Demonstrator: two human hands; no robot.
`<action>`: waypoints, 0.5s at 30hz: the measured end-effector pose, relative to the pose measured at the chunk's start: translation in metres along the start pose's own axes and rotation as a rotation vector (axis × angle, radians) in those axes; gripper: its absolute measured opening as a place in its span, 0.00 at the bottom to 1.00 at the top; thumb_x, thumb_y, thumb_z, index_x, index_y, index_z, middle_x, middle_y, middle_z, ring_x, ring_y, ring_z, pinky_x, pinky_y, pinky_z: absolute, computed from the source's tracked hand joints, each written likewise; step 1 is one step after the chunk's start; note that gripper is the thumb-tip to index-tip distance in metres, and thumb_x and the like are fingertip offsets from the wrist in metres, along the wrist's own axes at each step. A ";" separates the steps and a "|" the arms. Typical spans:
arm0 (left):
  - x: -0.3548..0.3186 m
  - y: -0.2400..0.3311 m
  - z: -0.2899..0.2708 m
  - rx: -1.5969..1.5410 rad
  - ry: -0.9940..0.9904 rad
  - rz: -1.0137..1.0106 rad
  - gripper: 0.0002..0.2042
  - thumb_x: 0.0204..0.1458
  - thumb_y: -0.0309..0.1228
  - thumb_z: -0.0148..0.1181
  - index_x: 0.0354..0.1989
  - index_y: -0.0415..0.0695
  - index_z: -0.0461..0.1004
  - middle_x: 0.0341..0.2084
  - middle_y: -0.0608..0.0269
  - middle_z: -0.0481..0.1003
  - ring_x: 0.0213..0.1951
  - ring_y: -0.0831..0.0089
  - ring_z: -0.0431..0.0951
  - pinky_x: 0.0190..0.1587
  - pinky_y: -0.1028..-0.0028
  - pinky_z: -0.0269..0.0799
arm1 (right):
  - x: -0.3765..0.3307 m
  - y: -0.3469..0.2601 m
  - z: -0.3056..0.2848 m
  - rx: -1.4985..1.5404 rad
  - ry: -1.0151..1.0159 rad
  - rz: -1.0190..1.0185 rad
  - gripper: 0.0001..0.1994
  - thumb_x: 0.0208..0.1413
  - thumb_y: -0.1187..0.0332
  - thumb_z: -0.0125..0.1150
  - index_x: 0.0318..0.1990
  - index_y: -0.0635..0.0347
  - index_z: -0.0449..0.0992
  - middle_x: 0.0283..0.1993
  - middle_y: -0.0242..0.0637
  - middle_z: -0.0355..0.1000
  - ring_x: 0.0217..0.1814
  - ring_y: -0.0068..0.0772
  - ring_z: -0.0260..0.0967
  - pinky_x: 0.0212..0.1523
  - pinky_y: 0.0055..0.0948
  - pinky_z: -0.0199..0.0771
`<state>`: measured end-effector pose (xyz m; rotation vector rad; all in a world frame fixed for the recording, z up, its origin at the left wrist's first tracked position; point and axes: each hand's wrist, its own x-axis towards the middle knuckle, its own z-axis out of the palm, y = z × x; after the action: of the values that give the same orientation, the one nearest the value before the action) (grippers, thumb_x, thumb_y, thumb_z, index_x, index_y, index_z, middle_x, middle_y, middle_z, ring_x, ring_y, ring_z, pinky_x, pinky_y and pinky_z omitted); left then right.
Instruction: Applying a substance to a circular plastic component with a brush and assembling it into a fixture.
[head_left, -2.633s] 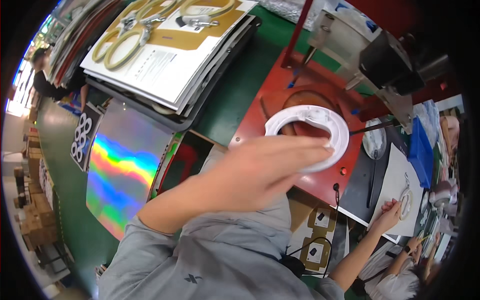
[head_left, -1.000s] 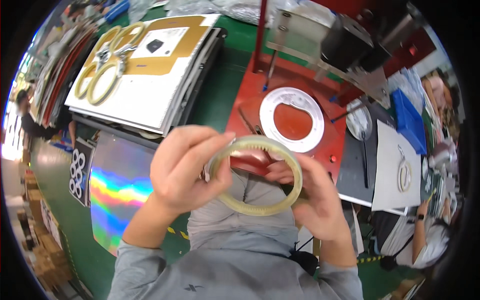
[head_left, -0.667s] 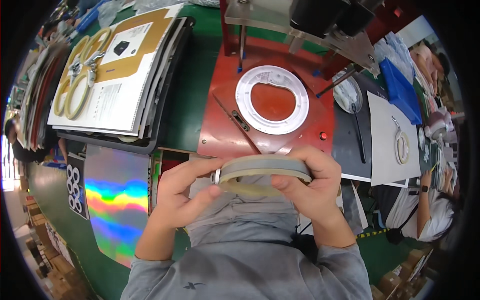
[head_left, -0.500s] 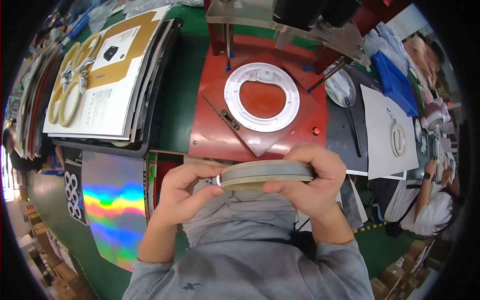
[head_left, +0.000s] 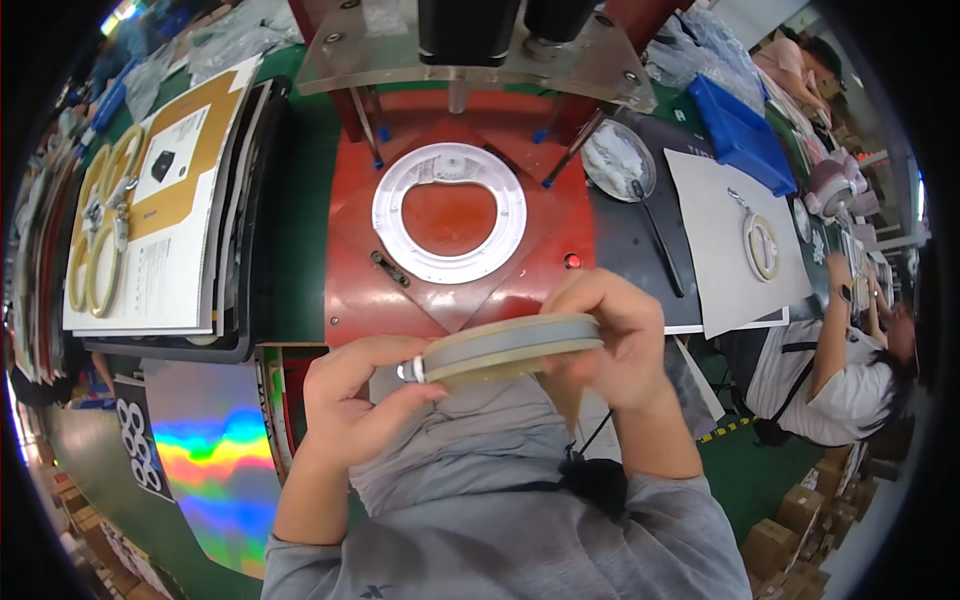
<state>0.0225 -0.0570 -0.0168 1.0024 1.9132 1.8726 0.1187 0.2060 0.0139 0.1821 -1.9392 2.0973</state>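
Both hands grip one flat, pale ring (head_left: 510,347) edge-on at the middle of the frame: left hand (head_left: 355,410) pinches its left end, right hand (head_left: 615,340) wraps its right end. Just above, a white ring plate (head_left: 450,212) lies on the red fixture base (head_left: 350,270). Stacked printed cards (head_left: 165,230) sit at upper left, holographic sheet (head_left: 215,460) lower left on the desk.

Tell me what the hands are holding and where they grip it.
Both hold one flat ring, seen edge-on. The left hand pinches its left rim by a small metal fitting; the right hand grips the right rim.
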 end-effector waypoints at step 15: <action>-0.001 -0.016 -0.006 -0.273 0.032 -0.231 0.16 0.57 0.14 0.63 0.55 0.29 0.73 0.46 0.46 0.83 0.50 0.64 0.83 0.56 0.67 0.78 | -0.034 0.034 -0.162 -1.015 0.677 0.381 0.10 0.63 0.69 0.67 0.43 0.67 0.76 0.39 0.43 0.78 0.40 0.33 0.77 0.41 0.30 0.76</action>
<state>0.0146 -0.0609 -0.0317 0.6430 1.6500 1.9538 0.1565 0.3601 -0.0428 -1.0037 -2.3440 0.8535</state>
